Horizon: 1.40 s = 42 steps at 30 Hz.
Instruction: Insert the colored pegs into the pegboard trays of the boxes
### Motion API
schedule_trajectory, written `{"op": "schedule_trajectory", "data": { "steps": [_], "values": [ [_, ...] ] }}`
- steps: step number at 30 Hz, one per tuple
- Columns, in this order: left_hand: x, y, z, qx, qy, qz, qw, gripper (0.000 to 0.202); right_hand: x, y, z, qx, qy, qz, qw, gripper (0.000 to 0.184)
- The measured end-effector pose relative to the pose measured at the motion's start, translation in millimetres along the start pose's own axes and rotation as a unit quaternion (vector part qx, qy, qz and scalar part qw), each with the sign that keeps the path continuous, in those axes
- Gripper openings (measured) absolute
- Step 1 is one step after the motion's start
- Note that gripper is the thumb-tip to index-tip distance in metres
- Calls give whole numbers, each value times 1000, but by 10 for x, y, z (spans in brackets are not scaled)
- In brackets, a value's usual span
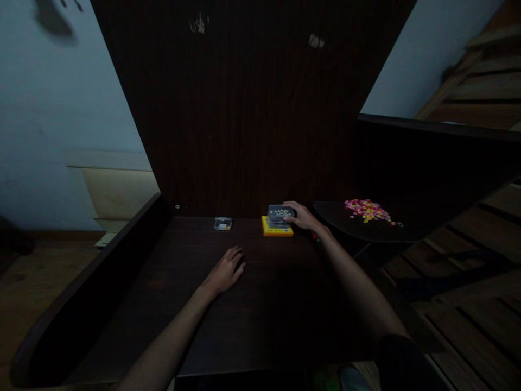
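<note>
Right hand point(302, 216) half-curled round plastic case point(279, 212), long axis roughly along desk's back edge point(246, 220), left hand point(227, 271) loose, empty.

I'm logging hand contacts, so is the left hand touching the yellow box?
No, the left hand is at the dark wooden desktop, visibly apart from the yellow box farther back.

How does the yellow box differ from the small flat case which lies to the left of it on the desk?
The yellow box looks bigger than the small case. The yellow box is yellow and orange; the small case looks mostly clear and dark with a pale patch. The yellow box bears clear containers gripped by the right hand; the small case has nothing stacked on it. Both lie flat on the desk.
</note>
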<state>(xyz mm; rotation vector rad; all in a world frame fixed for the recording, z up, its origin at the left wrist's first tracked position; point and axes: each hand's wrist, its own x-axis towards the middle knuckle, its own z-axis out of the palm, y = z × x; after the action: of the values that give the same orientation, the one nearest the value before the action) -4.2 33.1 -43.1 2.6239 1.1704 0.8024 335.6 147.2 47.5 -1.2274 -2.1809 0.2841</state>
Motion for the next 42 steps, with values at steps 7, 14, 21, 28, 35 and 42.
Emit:
{"op": "schedule_trajectory", "data": {
  "steps": [7,14,21,28,35,42],
  "values": [
    [5,-7,1,0,7,5,1000,31,-19,44,49,-23,-14,-1,1000,44],
    [0,-10,7,-5,2,1,1000,32,-25,54,44,-48,-15,7,999,49],
    [-2,-20,-3,-19,3,-1,1000,32,-87,-175,-6,-71,28,-8,997,57],
    [74,-115,-65,0,74,-25,997,38,-494,-800,368,-54,78,-42,995,38],
    [295,-429,-226,51,156,-72,984,59,-940,-1103,1025,38,-9,-62,997,34],
    [571,-987,-359,64,102,-97,988,67,-1076,-1085,1259,30,-25,-59,998,28]
  ]
}}
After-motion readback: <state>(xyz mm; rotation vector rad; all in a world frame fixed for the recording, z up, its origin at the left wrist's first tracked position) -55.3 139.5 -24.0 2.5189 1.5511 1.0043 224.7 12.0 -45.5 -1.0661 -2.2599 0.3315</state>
